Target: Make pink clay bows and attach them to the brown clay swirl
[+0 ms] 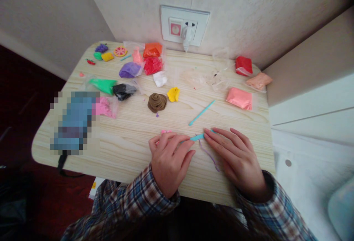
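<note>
My left hand (170, 159) rests on the wooden table (124, 148) with fingers curled, pinched on the near end of a teal modelling tool (197, 137). A small pink clay piece (165, 131) peeks out just beyond its knuckles. My right hand (235, 156) lies flat beside it, fingers stretched and together, its fingertips touching the tool's far end. A thin purple clay strand (208, 155) runs on the table between the two hands.
A second teal stick (201, 112) lies past the hands. Brown clay swirl (157, 102), yellow lump (173, 94), and several bagged clay colours spread across the table's far half. Pink clay bags (239, 98) sit right. A wall socket (184, 26) is behind; a blurred object (73, 121) sits left.
</note>
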Demonstrator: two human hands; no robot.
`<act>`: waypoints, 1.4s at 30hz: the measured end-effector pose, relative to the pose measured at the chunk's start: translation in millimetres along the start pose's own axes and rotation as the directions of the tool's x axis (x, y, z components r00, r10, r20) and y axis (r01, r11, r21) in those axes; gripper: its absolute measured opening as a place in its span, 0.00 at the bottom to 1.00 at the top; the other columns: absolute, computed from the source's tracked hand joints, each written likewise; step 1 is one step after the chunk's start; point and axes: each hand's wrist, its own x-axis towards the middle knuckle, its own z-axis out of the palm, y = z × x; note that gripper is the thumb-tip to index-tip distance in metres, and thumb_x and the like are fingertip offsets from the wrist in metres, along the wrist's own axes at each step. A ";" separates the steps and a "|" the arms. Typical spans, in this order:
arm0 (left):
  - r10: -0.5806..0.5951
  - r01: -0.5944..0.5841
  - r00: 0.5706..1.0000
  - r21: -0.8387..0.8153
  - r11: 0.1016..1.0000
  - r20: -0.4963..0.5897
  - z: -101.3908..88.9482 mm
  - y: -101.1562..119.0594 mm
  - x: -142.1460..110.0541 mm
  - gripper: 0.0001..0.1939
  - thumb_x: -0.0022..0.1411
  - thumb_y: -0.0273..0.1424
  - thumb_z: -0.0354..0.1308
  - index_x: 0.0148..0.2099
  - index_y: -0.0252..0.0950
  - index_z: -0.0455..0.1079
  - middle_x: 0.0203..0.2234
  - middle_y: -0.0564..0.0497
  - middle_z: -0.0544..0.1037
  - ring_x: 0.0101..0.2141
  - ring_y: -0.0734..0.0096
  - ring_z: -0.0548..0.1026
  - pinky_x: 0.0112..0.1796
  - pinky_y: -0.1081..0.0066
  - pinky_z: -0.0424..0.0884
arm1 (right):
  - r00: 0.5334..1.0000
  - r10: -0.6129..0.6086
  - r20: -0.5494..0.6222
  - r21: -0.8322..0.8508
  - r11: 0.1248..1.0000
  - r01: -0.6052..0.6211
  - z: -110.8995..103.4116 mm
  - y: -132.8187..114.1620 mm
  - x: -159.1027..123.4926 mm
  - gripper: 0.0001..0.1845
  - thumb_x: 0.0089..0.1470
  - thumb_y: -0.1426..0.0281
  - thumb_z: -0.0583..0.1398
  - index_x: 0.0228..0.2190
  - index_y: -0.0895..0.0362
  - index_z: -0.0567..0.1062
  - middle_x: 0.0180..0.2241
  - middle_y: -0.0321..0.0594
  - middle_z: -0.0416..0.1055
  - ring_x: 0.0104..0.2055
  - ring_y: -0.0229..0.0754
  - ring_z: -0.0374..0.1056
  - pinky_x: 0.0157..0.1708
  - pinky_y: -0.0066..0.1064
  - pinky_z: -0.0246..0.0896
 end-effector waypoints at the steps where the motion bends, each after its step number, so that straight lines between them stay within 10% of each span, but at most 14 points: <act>1: -0.024 0.025 1.000 0.033 0.999 -0.005 0.6 0.1 0.8 0.05 0.59 0.27 0.60 0.39 0.37 0.74 0.36 0.52 0.81 0.40 0.62 0.71 0.42 0.59 0.56 | 1.000 -0.002 0.001 0.001 1.000 0.002 0.0 -0.1 0.0 0.29 0.53 0.82 0.49 0.56 0.60 0.65 0.56 0.43 0.67 0.59 0.47 0.59 0.57 0.45 0.48; 13: -0.153 0.146 0.986 0.118 0.982 0.057 2.2 0.9 13.6 0.04 0.54 0.25 0.64 0.32 0.37 0.71 0.33 0.54 0.78 0.39 0.62 0.71 0.40 0.60 0.54 | 1.000 -0.001 -0.023 0.012 1.000 0.001 -1.1 0.3 -0.7 0.28 0.53 0.82 0.49 0.56 0.61 0.65 0.56 0.45 0.67 0.59 0.47 0.58 0.57 0.45 0.49; 42: -0.009 0.009 0.997 -0.007 1.000 -0.080 -3.6 -1.0 7.3 0.03 0.58 0.30 0.60 0.36 0.37 0.73 0.33 0.51 0.80 0.37 0.63 0.72 0.40 0.60 0.58 | 0.998 0.064 -0.003 0.000 0.998 -0.064 -0.2 -0.6 1.7 0.33 0.52 0.82 0.50 0.60 0.55 0.60 0.58 0.41 0.65 0.60 0.48 0.59 0.56 0.48 0.51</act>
